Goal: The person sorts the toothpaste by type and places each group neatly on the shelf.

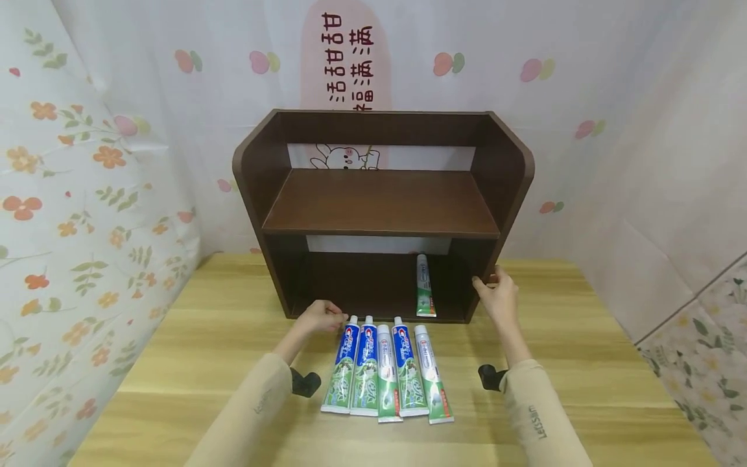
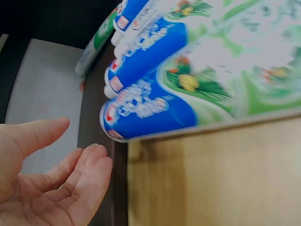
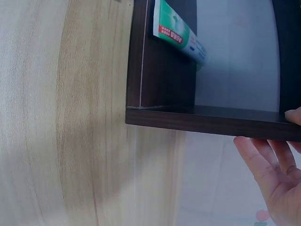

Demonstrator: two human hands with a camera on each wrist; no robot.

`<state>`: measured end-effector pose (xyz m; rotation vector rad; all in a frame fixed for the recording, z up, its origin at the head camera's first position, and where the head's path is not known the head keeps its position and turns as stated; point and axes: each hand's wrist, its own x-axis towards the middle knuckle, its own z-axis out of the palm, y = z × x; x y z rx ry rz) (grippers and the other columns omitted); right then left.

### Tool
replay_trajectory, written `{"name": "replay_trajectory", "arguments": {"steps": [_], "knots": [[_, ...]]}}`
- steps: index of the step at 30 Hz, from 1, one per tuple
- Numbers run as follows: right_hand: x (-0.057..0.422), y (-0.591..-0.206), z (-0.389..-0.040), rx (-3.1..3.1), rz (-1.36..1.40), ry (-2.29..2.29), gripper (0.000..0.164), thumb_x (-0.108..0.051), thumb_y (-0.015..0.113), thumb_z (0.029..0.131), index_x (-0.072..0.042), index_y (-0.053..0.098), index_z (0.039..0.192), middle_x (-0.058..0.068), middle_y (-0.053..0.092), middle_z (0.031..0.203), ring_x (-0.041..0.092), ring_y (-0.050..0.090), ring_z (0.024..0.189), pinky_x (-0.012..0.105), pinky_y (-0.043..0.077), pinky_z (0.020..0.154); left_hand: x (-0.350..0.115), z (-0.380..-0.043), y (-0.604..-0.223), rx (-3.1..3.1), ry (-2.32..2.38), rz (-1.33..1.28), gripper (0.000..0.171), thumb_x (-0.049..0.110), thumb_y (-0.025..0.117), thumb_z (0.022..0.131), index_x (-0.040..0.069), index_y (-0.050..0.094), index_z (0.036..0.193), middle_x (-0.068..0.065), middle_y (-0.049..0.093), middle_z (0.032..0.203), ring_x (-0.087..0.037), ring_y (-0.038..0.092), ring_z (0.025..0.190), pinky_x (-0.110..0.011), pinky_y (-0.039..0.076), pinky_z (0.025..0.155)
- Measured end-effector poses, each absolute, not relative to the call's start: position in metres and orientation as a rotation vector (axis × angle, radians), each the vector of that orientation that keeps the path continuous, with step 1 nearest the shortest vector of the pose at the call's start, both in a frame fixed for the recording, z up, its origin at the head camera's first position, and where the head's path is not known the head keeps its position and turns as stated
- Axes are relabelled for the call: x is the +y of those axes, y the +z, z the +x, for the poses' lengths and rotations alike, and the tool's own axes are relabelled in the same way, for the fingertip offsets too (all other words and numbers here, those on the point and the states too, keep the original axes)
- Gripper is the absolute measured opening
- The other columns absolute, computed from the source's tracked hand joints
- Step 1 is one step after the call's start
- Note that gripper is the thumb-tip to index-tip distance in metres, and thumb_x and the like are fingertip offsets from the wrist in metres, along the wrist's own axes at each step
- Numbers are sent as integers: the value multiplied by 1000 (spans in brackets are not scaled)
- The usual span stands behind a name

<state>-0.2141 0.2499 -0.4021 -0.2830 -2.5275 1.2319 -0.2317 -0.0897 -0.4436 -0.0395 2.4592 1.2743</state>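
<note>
My left hand [image 1: 321,316] is held just left of the toothpaste caps, in front of the shelf's lower edge. Its fingers are loosely bent with nothing between them in the left wrist view. Nearest to it is a blue and green toothpaste tube [image 1: 341,368], leftmost in a row of several tubes lying caps toward the shelf. My right hand [image 1: 498,295] grips the right side panel of the dark brown shelf [image 1: 379,204], thumb on the inner side and fingers [image 3: 256,157] outside. Another toothpaste tube [image 1: 424,285], white and green, lies on the lower level, toward the right.
The shelf stands on a wooden table [image 1: 216,357] against a printed white curtain [image 1: 204,97]. Its upper board [image 1: 382,204] overhangs the lower level. A floral curtain [image 1: 87,227] borders the left side of the table.
</note>
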Motion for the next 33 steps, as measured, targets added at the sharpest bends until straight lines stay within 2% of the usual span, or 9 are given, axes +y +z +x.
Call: {"name": "replay_trajectory", "arguments": {"steps": [8, 16, 24, 28, 33], "knots": [[251, -398, -217, -2503, -289, 1221, 27, -14, 55, 88, 2, 53, 110, 29, 59, 104, 43, 63, 88, 30, 53, 58, -97, -216, -445, 2463, 1295, -39, 31, 14, 66, 81, -6, 54, 101, -15, 60, 87, -19, 60, 71, -28, 54, 65], [251, -398, -216, -2519, -296, 1249, 30, -15, 54, 89, 2, 53, 113, 28, 58, 106, 44, 62, 92, 37, 56, 64, -95, -197, -451, 2351, 1230, -8, 35, 13, 70, 79, -6, 55, 104, -14, 62, 88, -17, 60, 73, -28, 55, 66], [252, -399, -217, -2519, -309, 1243, 26, -15, 55, 88, 2, 53, 109, 29, 58, 105, 43, 63, 90, 16, 46, 52, -91, -187, -462, 2388, 1174, -7, 44, 19, 76, 74, -3, 55, 106, -11, 61, 93, -18, 57, 80, -27, 54, 70], [251, -401, -218, -2518, -304, 1251, 26, -15, 54, 88, 2, 54, 109, 28, 58, 105, 43, 63, 90, 16, 46, 52, -89, -185, -464, 2394, 1161, -6, 44, 19, 75, 74, -5, 55, 105, -12, 60, 92, -18, 56, 80, -27, 53, 69], [252, -402, -218, -2517, -302, 1256, 26, -15, 55, 88, 1, 54, 109, 27, 58, 106, 43, 63, 90, 21, 50, 56, -86, -182, -462, 2404, 1118, -21, 34, 17, 74, 75, -4, 57, 95, -9, 59, 81, -16, 55, 69, -22, 49, 57]]}}
